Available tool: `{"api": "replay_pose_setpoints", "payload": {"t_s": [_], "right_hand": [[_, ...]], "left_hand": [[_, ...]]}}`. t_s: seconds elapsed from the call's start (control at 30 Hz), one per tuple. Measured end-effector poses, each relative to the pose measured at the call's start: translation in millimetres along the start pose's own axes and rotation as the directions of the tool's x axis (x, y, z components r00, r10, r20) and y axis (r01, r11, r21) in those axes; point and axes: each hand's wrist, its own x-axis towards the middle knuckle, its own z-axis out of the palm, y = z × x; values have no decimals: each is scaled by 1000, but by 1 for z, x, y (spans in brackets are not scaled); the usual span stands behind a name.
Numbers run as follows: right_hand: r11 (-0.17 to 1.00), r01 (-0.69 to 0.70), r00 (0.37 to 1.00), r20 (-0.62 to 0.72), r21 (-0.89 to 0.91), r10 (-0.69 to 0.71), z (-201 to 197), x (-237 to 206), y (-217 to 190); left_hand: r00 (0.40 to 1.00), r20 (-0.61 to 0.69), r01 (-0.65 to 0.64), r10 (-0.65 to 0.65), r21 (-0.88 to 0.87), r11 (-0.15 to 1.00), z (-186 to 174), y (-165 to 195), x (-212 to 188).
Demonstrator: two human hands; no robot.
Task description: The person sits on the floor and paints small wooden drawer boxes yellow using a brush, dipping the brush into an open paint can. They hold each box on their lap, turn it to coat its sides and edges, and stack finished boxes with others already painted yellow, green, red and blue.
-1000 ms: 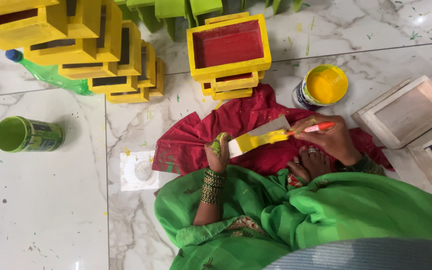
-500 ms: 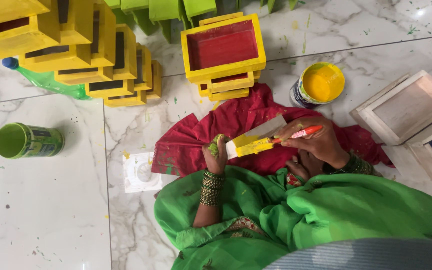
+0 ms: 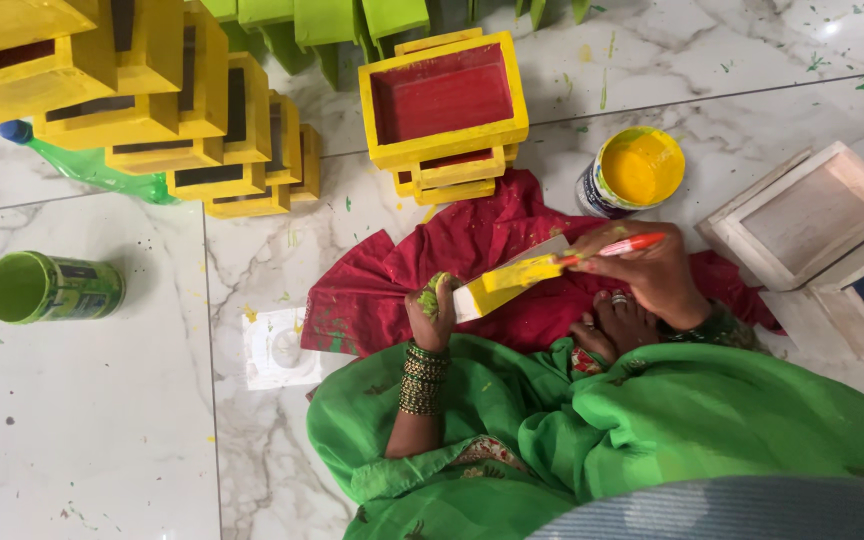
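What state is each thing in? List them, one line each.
Yellow paint can: open, upright.
Green paint can: open, on its side.
Wooden piece: held, partly yellow.
Brush: gripped by right hand.
Left hand: holds the piece's end.
Red-lined tray: painted, stacked.

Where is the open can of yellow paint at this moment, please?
In the head view, the yellow paint can stands on the marble floor at upper right, just above the right hand, between the red-lined yellow box and the unpainted wooden box.
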Motion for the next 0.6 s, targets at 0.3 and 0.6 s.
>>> {"api": "replay_pose_setpoints", "payload": {"t_s": [0.3, 0.6], "right_hand": [[956, 17, 999, -36, -294, -29, -43, 13, 21], [995, 23, 998, 58, -92, -18, -32, 5, 7]], "left_hand": [[1000, -13, 14, -14, 5, 1000, -2, -4, 3], [1000, -13, -5, 5, -6, 1000, -1, -8, 3]]}}
